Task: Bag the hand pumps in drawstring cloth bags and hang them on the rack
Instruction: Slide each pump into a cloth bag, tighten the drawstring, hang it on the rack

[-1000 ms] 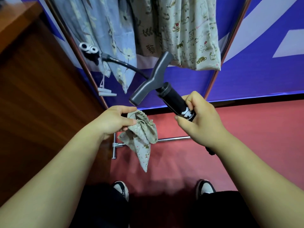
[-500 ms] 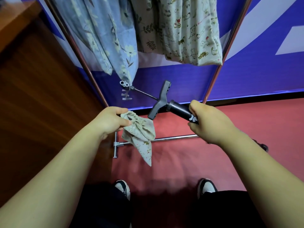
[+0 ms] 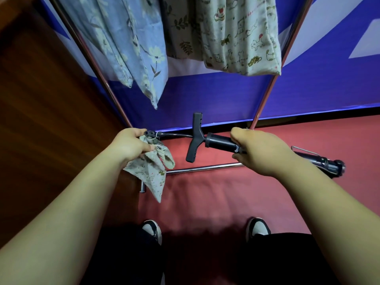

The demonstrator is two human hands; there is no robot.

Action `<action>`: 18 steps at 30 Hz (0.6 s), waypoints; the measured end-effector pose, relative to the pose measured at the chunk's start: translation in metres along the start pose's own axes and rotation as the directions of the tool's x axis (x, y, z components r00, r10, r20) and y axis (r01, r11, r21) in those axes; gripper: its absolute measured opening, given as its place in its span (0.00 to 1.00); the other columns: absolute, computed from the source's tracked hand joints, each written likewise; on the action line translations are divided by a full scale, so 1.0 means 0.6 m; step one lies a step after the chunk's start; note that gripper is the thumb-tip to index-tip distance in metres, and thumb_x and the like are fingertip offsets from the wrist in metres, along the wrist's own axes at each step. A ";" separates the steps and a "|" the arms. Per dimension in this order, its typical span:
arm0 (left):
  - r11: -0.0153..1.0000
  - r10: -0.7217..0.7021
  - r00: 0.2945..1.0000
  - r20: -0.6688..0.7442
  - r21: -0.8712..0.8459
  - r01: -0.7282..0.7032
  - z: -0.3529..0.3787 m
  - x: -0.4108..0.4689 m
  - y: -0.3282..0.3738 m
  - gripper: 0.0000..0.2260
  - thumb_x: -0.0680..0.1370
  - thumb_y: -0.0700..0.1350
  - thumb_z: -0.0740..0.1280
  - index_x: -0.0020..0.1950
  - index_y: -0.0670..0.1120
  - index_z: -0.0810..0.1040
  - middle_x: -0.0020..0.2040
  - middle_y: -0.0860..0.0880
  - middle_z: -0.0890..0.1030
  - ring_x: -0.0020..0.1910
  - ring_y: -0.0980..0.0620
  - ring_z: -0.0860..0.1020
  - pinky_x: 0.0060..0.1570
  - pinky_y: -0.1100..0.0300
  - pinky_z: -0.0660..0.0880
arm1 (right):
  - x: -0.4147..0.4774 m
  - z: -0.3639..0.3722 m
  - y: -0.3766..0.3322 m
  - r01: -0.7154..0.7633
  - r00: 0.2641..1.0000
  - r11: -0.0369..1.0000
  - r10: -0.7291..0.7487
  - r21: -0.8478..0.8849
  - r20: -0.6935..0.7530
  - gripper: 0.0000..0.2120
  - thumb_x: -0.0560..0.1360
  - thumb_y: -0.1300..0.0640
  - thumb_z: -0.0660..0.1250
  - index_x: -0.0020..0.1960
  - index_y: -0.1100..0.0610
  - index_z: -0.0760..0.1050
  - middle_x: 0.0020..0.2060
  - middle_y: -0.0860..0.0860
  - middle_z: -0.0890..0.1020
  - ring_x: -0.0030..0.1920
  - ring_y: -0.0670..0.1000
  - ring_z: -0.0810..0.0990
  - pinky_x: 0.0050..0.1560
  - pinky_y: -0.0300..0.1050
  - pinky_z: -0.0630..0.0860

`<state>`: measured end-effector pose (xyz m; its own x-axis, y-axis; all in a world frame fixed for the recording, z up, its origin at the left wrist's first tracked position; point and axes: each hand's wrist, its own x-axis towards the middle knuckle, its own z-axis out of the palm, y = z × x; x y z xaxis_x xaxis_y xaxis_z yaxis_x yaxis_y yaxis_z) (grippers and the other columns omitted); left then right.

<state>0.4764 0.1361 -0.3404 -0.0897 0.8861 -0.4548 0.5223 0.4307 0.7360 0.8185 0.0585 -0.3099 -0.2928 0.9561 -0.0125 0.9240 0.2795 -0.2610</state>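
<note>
Black hand pump (image 3: 218, 141) lying near-horizontal, right hand (image 3: 261, 153) gripping its barrel. T-handle (image 3: 195, 138) pointing toward the left hand (image 3: 129, 145), foot end (image 3: 329, 165) sticking out past the right wrist. Hose (image 3: 176, 135) running to the left fingers. Beige printed drawstring bag (image 3: 152, 167) hanging crumpled from the left hand, which is pinching its mouth. Chrome rack (image 3: 201, 168) standing beyond both hands, with a blue floral bag (image 3: 133, 44) and a cream animal-print bag (image 3: 240, 36) hanging above them.

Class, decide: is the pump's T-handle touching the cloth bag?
Apart. The head view shows red floor between the T-handle and the cloth bag.
</note>
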 end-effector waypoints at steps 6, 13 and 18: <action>1.000 0.010 0.999 0.045 -0.009 -0.009 0.008 -0.010 0.013 0.22 0.74 0.25 0.68 0.60 0.47 0.82 0.47 0.46 0.85 0.42 0.50 0.85 0.38 0.58 0.81 | -0.002 -0.012 0.006 -0.009 1.000 1.000 0.009 0.025 0.022 0.17 0.74 0.52 0.71 0.45 0.51 0.61 0.35 0.45 0.70 0.29 0.42 0.66 0.30 0.46 0.58; 0.987 -0.021 0.984 0.174 -0.153 0.048 0.007 -0.010 0.020 0.30 0.76 0.24 0.63 0.71 0.51 0.77 0.53 0.50 0.85 0.47 0.55 0.83 0.33 0.66 0.78 | -0.004 -0.010 0.006 -0.043 0.997 0.998 0.046 -0.047 0.060 0.14 0.74 0.54 0.69 0.46 0.51 0.62 0.34 0.45 0.68 0.36 0.55 0.70 0.32 0.47 0.61; 0.977 -0.068 0.986 0.152 -0.189 0.097 0.012 -0.011 0.021 0.31 0.76 0.24 0.63 0.74 0.49 0.73 0.52 0.50 0.83 0.49 0.52 0.82 0.30 0.66 0.77 | -0.006 -0.021 0.009 -0.020 0.997 0.999 0.017 0.031 0.077 0.16 0.73 0.55 0.70 0.43 0.51 0.61 0.33 0.45 0.71 0.32 0.44 0.70 0.30 0.46 0.60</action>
<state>0.4896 0.1343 -0.3315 0.0050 0.8183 -0.5748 0.3412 0.5389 0.7702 0.8275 0.0578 -0.2989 -0.2951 0.9511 -0.0915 0.9214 0.2579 -0.2906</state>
